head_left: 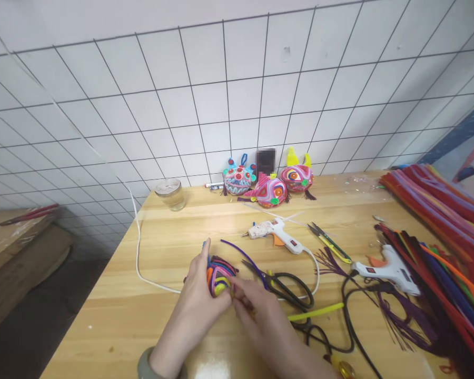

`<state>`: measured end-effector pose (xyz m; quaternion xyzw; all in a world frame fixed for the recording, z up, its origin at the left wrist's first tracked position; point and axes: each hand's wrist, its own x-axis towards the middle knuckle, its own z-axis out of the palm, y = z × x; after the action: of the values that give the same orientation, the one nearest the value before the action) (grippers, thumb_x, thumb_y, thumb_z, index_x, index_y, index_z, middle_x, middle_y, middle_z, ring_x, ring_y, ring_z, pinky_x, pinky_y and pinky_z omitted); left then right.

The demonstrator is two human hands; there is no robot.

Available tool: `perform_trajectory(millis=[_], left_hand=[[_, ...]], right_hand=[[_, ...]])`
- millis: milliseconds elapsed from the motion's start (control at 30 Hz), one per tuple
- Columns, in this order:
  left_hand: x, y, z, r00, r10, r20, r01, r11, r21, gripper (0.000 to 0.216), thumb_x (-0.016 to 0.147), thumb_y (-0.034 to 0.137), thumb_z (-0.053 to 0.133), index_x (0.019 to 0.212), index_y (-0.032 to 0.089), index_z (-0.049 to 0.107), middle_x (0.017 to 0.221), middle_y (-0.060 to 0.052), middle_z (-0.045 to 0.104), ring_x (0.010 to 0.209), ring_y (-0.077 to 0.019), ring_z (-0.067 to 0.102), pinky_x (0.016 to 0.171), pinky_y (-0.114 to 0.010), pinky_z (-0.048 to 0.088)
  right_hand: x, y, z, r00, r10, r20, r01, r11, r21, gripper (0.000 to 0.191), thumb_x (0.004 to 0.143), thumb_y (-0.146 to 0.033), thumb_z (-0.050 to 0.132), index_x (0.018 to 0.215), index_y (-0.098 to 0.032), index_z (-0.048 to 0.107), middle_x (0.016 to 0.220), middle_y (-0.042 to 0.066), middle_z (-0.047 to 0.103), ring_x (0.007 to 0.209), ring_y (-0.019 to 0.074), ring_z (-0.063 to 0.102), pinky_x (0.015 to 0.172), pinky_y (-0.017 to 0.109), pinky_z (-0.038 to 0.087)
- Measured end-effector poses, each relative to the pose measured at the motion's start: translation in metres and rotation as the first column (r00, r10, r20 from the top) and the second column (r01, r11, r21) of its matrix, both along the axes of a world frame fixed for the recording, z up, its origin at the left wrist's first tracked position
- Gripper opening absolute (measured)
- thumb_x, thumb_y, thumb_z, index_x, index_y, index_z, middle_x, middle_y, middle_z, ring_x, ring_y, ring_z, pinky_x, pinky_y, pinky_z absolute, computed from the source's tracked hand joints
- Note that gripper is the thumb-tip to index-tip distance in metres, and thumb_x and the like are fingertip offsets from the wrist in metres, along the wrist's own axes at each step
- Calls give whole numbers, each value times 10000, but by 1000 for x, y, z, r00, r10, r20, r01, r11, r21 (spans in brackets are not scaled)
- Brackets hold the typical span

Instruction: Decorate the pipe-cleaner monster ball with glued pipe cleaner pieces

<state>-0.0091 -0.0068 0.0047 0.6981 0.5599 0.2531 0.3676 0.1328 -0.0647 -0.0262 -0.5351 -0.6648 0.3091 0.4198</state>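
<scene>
My left hand (195,302) cups a small multicoloured pipe-cleaner ornament (220,273) from the left, fingers wrapped round its side. My right hand (260,316) pinches the ornament's lower right edge, where a yellow piece shows. A purple pipe cleaner (243,255) curves out from the ornament's top towards the right. Both hands rest low over the wooden table (174,242), near its front.
Black scissors (288,287) and a yellow pipe cleaner (316,312) lie just right of my hands. Two white glue guns (276,234) (387,269), small snips (332,245), three finished ornaments (268,187), a glass jar (169,193) and a heap of pipe cleaners (438,226) fill the table.
</scene>
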Motion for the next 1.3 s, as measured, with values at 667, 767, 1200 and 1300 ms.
perform_trajectory(millis=[667,767,1200,1300], left_hand=[[-2,3,3,998,11,67,-3,993,-118,940,631,171,578,1457,219,132,1370,-138,388,1178,-284,468,992,-440,355],[-2,3,2,996,19,87,-10,994,-106,943,622,169,585,1456,209,146,1338,-141,427,1179,-285,473,984,-439,366],[-8,5,-6,992,46,118,-37,996,-78,956,633,207,621,1464,173,148,1246,-144,533,1129,-282,517,968,-439,392],[-11,6,-7,995,20,100,-12,996,-85,792,669,227,597,1411,199,323,1249,-126,527,1134,-273,510,978,-429,383]], right_hand=[[3,0,-1,999,-35,-30,35,999,-24,361,824,-124,468,1167,-186,567,887,53,688,750,167,643,683,278,512],[2,-1,1,999,-31,-24,30,999,-37,354,828,-126,464,1160,-189,571,895,54,689,760,173,644,700,292,515],[4,-2,-7,999,-33,18,34,999,-40,371,818,-140,496,1180,-175,571,967,91,705,864,214,670,761,319,536],[4,-3,-8,999,-36,34,37,999,-35,375,823,-146,501,1191,-160,570,976,105,710,879,222,677,794,332,536]])
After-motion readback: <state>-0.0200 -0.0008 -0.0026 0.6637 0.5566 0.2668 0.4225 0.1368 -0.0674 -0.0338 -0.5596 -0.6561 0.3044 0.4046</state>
